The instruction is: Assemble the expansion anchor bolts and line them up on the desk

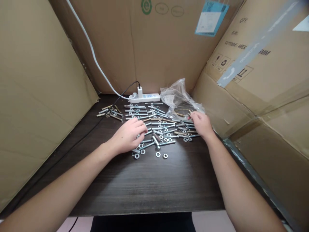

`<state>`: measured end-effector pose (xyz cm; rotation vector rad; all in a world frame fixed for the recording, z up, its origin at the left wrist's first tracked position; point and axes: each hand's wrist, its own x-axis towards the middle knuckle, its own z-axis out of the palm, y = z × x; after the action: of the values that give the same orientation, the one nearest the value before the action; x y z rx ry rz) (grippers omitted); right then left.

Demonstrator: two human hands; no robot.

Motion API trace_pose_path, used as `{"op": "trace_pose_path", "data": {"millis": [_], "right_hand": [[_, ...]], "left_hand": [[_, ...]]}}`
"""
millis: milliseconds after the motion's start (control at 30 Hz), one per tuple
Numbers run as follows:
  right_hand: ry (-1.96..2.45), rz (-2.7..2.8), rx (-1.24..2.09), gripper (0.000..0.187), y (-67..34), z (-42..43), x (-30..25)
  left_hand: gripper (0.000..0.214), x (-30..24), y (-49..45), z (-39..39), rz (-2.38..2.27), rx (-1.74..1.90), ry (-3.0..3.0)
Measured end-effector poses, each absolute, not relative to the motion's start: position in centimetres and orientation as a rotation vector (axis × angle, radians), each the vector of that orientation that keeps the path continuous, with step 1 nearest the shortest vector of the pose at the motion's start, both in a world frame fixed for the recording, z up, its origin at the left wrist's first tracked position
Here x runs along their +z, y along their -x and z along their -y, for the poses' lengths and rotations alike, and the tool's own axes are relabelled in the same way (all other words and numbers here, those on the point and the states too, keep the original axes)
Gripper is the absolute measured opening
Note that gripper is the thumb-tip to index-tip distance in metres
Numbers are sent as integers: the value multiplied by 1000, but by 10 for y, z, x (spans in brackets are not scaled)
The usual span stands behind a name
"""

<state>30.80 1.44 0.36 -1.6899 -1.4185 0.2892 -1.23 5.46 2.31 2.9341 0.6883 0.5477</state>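
Several silver bolts (158,124), washers and nuts lie spread over the dark wooden table (154,183). My left hand (127,135) rests palm down on the left side of the pile, fingers curled over some bolts. At the pile's right edge, beside a crumpled clear plastic bag (177,95), my right hand (201,124) has its fingers bent down onto the bolts. What either hand grips is hidden. A smaller cluster of brass-coloured bolts (109,112) lies at the far left.
A white power strip (145,97) with a plugged charger sits at the back, its white cable running up the cardboard wall. Cardboard panels (36,96) enclose the table on the left, back and right. A black cable (79,141) crosses the table's left side. Loose washers (161,155) lie nearest me.
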Motion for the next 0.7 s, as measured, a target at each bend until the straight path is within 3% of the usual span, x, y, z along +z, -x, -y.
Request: {"op": "trace_pose_path", "data": {"millis": [333, 600, 700], "right_hand": [[1617, 1847, 542, 18, -262, -5, 8], [1533, 2187, 637, 20, -221, 17, 24], [1529, 2184, 625, 22, -217, 19, 25]], "left_hand": [[21, 22, 2, -37, -509, 375, -2951], [21, 24, 12, -53, -983, 651, -2932], [20, 24, 9, -47, -864, 591, -2960]]}}
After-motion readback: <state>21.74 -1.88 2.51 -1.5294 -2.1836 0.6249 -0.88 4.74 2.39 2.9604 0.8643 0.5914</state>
